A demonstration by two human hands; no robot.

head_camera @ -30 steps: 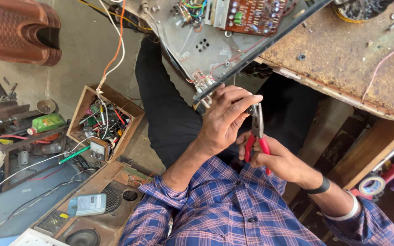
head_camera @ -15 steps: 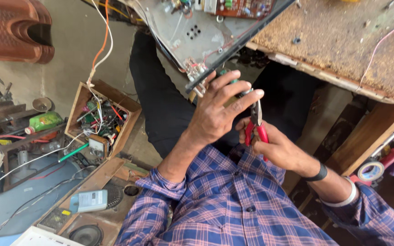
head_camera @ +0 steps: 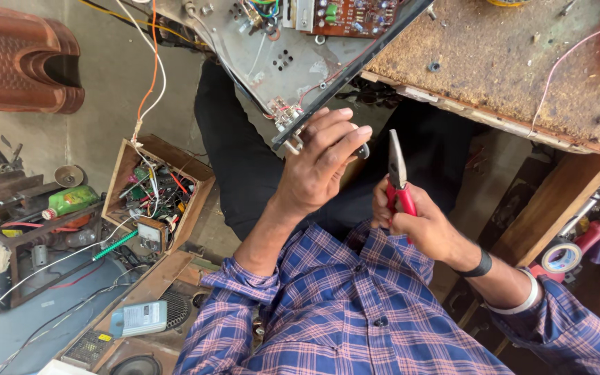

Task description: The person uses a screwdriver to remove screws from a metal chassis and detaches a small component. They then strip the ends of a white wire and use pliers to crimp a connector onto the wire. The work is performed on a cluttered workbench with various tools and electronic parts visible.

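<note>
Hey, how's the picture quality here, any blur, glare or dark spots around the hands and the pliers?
Head view: even daylight, no glare; left hand, right hand and red-handled pliers are sharp; under the wooden bench lies in shadow; edges bend slightly from the wide lens.

At twelve o'clock the metal chassis (head_camera: 272, 62) blocks my left hand (head_camera: 317, 163); the workbench edge (head_camera: 494, 121) walls off two o'clock. Open room lies between my hands, around the pliers (head_camera: 397, 173).
</note>
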